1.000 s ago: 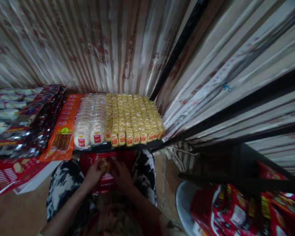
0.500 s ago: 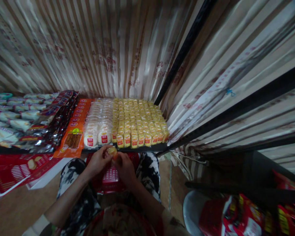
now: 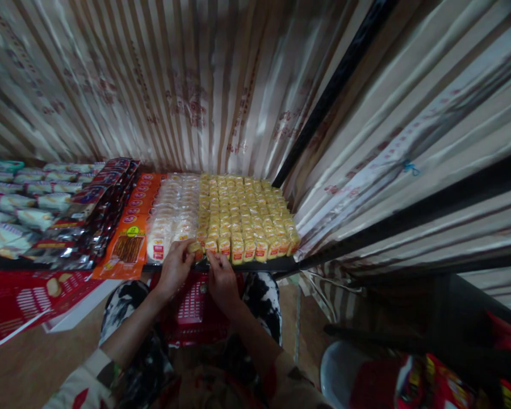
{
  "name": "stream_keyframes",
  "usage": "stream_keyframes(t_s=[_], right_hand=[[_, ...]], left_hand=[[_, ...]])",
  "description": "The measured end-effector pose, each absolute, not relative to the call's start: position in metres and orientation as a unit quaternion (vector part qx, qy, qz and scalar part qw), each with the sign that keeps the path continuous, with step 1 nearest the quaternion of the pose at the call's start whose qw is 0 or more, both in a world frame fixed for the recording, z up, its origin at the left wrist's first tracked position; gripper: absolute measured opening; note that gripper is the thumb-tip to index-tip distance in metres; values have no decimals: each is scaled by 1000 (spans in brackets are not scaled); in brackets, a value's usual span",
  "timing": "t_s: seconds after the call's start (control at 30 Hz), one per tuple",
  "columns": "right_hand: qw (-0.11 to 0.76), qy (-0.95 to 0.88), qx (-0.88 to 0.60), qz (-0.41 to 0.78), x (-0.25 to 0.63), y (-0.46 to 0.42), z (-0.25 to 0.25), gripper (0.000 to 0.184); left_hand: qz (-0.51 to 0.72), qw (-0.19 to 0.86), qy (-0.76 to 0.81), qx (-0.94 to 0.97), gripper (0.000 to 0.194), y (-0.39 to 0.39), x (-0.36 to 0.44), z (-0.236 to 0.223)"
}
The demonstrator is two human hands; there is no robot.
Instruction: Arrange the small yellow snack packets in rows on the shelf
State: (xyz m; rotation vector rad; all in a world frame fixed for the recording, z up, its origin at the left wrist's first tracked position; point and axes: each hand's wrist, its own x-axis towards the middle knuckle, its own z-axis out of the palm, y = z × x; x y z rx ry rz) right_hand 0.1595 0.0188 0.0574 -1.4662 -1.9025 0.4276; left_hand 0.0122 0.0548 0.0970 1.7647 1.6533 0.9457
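Note:
Rows of small yellow wrapped cakes [image 3: 247, 218] stand on the dark shelf [image 3: 281, 264]. My left hand [image 3: 176, 270] pinches one such yellow wrapped cake [image 3: 195, 248] at the front left corner of the block. Beside it, the fingertips of my right hand [image 3: 222, 281] are closed at the front of a cake in the neighbouring row; whether they grip it or only press it, I cannot tell. Left of the yellow block are two rows of white round packaged cakes [image 3: 156, 241], partly covered by my left hand.
Orange snack packets [image 3: 128, 250], dark shiny packets [image 3: 89, 221] and white wrapped snacks [image 3: 25, 199] fill the shelf leftward. A red basket [image 3: 191, 309] is between my knees, and a red box [image 3: 29, 301] lies at left. Black bars [image 3: 336, 96] and striped curtain [image 3: 174, 85] enclose the shelf.
Both hands have moved forward from in front of the shelf edge to the front of the yellow rows. The cake held between them is now at the block's front left corner.

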Motion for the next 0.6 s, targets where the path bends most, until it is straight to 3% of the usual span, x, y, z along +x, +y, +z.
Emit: stream_keyframes(t_s=[0.33,0.6], right_hand=[[394,-728,-540,149,161,18,40,56],[394,-725,-542,159,162,18,42,54]], left_hand=[[352,237,596,682,38,72,21,84],[418,201,628,625,22,62,25,61]])
